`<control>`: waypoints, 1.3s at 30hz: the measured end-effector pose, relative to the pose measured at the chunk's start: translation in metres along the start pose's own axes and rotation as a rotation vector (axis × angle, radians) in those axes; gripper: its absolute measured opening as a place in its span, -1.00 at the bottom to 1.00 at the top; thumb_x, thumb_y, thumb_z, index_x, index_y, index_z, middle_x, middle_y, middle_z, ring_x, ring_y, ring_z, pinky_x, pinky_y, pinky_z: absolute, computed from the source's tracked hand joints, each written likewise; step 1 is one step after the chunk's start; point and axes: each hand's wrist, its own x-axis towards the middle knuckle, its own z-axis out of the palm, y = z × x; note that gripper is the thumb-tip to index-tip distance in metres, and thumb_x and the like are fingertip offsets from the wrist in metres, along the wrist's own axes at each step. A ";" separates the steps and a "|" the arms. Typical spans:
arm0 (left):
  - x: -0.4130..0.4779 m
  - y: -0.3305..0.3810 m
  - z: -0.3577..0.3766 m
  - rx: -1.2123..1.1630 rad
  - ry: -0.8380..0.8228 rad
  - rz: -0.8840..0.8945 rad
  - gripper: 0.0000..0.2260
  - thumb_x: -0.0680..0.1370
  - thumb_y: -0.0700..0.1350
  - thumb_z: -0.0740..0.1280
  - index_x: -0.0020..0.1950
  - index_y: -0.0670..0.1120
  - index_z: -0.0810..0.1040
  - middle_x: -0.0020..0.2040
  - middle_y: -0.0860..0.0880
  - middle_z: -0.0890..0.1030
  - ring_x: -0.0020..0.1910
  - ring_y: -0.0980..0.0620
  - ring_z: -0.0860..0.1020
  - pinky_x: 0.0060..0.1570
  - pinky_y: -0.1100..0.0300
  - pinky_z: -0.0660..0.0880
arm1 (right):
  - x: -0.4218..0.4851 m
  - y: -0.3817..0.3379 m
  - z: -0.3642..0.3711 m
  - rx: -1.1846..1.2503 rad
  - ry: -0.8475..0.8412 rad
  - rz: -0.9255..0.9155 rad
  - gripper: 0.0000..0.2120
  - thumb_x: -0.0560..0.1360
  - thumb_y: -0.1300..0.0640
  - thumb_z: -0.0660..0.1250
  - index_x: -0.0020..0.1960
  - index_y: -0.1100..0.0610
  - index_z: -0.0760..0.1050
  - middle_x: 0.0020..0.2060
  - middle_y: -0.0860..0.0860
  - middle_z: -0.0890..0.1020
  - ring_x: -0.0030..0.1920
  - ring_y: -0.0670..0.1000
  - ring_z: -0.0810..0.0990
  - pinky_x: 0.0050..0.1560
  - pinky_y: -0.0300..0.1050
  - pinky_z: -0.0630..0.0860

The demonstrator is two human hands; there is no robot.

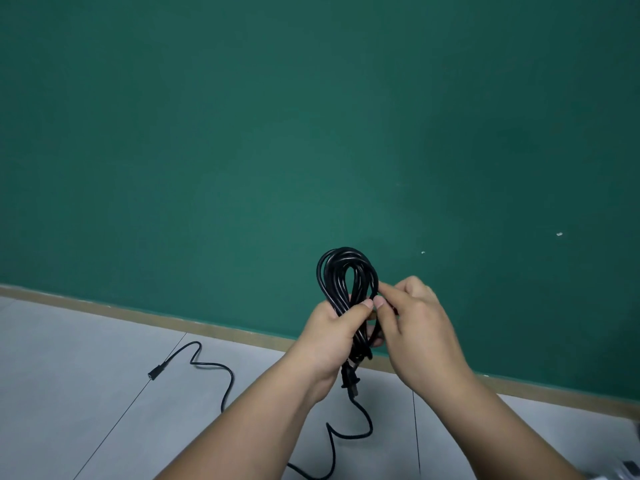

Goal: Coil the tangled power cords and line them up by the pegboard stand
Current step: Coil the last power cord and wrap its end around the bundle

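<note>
The power cord's coil (346, 271) is up in the air in front of the green wall (311, 116), a narrow bundle of loops. The left hand (332, 337) has its fingers (360, 311) curled tight round the middle, and the right hand (415, 327) is pinching a strand on the bundle's right side between thumb and forefinger. A plug (349, 381) dangles just under the left hand. The loose tail (221, 372) drops to the grey floor (69, 375) and snakes off left to the end connector (154, 373). My guess at the main risk: if the left grip slackens while the right fiddles with that strand, the loops spring apart and it's a tangle again. The kinks in the tail could also twist into the next wraps, or the connector could drag and catch on a tile joint. The pegboard stand isn't in view. No brand, label or readable writing anywhere that I can see.
</note>
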 end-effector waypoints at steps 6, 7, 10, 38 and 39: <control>-0.002 0.001 -0.001 -0.030 -0.070 -0.085 -0.81 0.68 -0.09 0.38 0.13 -0.22 0.66 -0.11 -0.23 0.66 -0.13 -0.15 0.66 0.18 -0.27 0.61 | -0.003 0.008 0.001 -0.046 -0.083 0.052 -0.76 0.68 -0.06 0.20 0.03 -0.11 0.64 -0.04 -0.16 0.45 0.07 -0.03 0.43 -0.02 -0.02 0.50; -0.002 0.003 0.000 -0.031 -0.064 -0.083 -0.84 0.67 -0.10 0.39 0.09 -0.19 0.66 -0.15 -0.21 0.64 -0.17 -0.12 0.64 0.13 -0.23 0.64 | -0.003 0.009 0.002 0.012 -0.078 0.062 -0.76 0.68 -0.06 0.19 0.08 -0.13 0.64 -0.03 -0.16 0.46 0.07 -0.04 0.47 0.01 -0.03 0.51; -0.001 0.006 0.004 -0.042 -0.023 -0.061 -0.89 0.66 -0.12 0.38 0.05 -0.15 0.66 -0.23 -0.15 0.58 -0.26 -0.04 0.57 -0.16 0.04 0.64 | -0.002 0.007 0.006 0.331 -0.130 0.183 -0.75 0.72 0.00 0.16 0.24 -0.16 0.60 -0.02 -0.10 0.52 -0.06 -0.15 0.59 -0.04 -0.24 0.58; 0.023 0.011 -0.043 0.616 0.013 0.123 -0.83 0.68 0.12 0.35 0.18 0.07 0.55 -0.16 0.17 0.61 -0.17 0.15 0.58 -0.13 0.17 0.50 | 0.006 0.016 -0.036 0.581 -0.238 0.012 -0.80 0.46 0.10 0.61 0.03 -0.08 0.68 -0.33 -0.11 0.54 -0.31 0.11 0.29 -0.23 -0.02 0.31; 0.018 0.011 -0.036 0.569 -0.064 0.092 -0.85 0.69 0.14 0.32 0.15 0.11 0.57 -0.25 0.16 0.57 -0.27 0.12 0.54 -0.22 0.15 0.47 | 0.007 0.017 -0.039 0.583 -0.217 0.017 -0.77 0.45 0.08 0.63 0.05 -0.07 0.67 -0.31 -0.08 0.56 -0.29 0.15 0.30 -0.22 -0.01 0.33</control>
